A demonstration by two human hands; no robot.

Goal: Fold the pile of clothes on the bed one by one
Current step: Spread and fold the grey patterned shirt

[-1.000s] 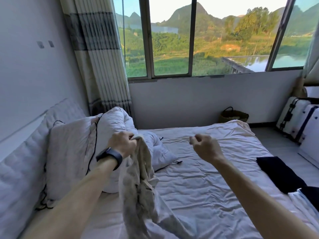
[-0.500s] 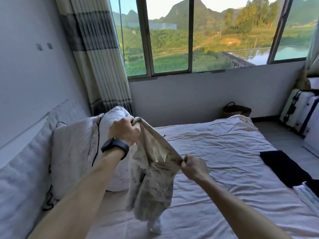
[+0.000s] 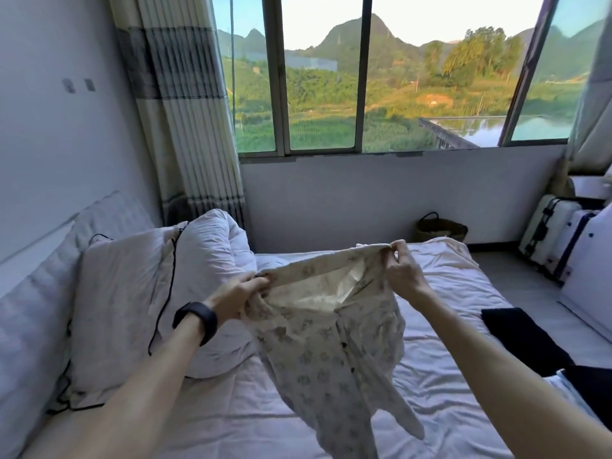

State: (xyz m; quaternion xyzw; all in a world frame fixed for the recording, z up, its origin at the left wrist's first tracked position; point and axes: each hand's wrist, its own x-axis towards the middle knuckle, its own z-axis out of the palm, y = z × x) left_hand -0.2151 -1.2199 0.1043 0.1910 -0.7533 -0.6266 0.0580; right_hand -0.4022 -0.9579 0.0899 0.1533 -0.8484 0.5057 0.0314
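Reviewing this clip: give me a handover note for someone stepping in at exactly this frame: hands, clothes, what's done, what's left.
Left hand: pinches one end of the patterned shirt's top edge.
Right hand: pinches the other end.
Shirt: held spread in the air over the bed, button row visible, lower part hanging.
Dark clothes: lying at the bed's right edge.
Done: shirt lifted and opened out.
Left: lay it flat, fold it, then probably handle the dark clothes.

Pillows (image 3: pixel 126 293) lie along the bed's (image 3: pixel 447 359) left edge, clothes (image 3: pixel 523 339) at its right edge. A shirt (image 3: pixel 331 352) hangs over the middle, between the left hand (image 3: pixel 238 298) and right hand (image 3: pixel 402 271). Beyond the far edge stands a basket (image 3: pixel 442 228), with suitcases (image 3: pixel 556 236) to its right.
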